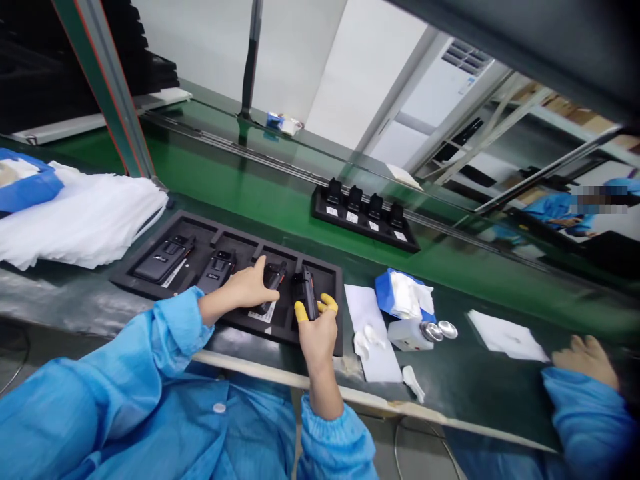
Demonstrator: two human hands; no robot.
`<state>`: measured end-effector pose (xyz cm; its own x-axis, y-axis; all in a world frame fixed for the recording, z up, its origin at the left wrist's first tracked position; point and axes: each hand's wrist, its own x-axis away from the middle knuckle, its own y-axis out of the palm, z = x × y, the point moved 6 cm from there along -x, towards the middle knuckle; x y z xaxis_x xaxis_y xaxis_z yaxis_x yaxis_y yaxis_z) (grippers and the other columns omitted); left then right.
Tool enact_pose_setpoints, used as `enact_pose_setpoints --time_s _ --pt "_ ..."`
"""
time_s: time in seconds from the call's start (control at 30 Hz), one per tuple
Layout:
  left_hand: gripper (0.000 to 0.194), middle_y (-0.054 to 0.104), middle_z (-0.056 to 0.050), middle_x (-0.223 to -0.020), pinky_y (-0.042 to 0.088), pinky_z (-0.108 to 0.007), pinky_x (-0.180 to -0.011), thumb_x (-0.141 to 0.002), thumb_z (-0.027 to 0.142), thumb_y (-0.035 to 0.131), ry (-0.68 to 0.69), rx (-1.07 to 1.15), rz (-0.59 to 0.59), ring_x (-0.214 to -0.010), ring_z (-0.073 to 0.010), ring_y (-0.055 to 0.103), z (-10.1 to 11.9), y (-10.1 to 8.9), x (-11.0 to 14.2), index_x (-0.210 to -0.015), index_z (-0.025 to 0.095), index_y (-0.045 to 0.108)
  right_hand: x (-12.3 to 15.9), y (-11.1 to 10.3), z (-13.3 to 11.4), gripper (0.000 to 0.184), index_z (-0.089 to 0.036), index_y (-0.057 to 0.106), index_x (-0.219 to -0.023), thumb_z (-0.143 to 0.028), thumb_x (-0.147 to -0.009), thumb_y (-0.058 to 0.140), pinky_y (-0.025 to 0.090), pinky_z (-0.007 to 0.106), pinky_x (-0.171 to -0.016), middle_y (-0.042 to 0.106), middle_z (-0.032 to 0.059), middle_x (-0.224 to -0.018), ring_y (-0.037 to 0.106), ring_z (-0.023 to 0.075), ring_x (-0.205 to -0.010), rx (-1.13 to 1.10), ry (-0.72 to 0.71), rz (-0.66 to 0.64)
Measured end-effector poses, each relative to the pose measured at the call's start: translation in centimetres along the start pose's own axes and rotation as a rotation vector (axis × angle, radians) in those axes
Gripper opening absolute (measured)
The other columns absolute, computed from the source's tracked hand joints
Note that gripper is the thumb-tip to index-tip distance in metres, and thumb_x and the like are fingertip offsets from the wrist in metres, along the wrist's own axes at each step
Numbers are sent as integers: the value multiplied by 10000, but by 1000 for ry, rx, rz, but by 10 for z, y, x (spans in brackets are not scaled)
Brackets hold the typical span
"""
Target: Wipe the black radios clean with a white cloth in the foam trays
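Note:
A black foam tray (187, 219) with several compartments lies before me, holding black handheld devices. My right hand (319, 333), with yellow finger cots, grips the black handheld device (309, 293) in the rightmost compartment; it stands tilted between thumb and fingers. My left hand (245, 287) reaches over the tray, thumb and forefinger spread beside another handheld device (274, 275); its other fingers are hidden, and I cannot tell whether it touches that device. Further left rest a device with a lettered clip (218, 268) and a similar device (163, 259). White labels lie beside some of them.
White sheets (75, 213) pile up on the left. At right are a blue box of wipes (405, 297), a white bottle (411, 335), paper (367, 320) and crumpled wipes. A second black tray (367, 230) lies on the green belt. A co-worker's hand (587, 360) rests far right.

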<state>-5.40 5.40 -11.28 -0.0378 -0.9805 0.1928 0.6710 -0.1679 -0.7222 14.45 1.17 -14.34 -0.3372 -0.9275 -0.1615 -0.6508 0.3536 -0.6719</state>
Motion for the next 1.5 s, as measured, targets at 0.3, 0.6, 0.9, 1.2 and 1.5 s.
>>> enact_pose_setpoints --time_s 0.3,0.6,0.9,1.2,1.5 --pt "611 658 -92 -1059 489 -348 -828 -686 398 621 165 833 -47 -938 -243 623 -14 -4 7 -1218 114 521 0 -1 -14 495 -139 604 -1065 -476 -710 536 431 374 -847 641 123 -1001 583 261 -955 -52 -43 113" --pt "1012 650 -115 -999 505 -371 -783 -569 273 815 77 1184 -120 -819 -222 666 -26 10 11 -1422 128 291 7 4 -17 521 -122 555 -1070 -522 -742 492 419 413 -803 571 150 -964 535 279 -901 8 -78 167" --pt "992 651 -131 -1070 485 -370 -857 -569 174 837 53 1250 -181 -927 -227 645 -30 16 11 -1417 154 322 7 5 -14 517 -129 552 -1076 -516 -736 516 434 406 -781 575 141 -966 554 272 -859 69 -30 124" --pt "994 637 -130 -1122 506 -386 -852 -564 219 835 4 1195 -210 -970 -257 640 -27 16 11 -1414 171 324 4 5 -15 488 -117 548 -1072 -492 -763 507 444 406 -833 584 149 -998 556 265 -936 26 -95 171" --pt "1081 648 -133 -1070 496 -405 -885 -521 233 855 5 1150 -177 -992 -277 629 -22 12 9 -1429 125 279 3 6 -16 399 -146 548 -1071 -445 -811 495 440 399 -855 599 129 -1007 541 241 -972 11 -172 206"
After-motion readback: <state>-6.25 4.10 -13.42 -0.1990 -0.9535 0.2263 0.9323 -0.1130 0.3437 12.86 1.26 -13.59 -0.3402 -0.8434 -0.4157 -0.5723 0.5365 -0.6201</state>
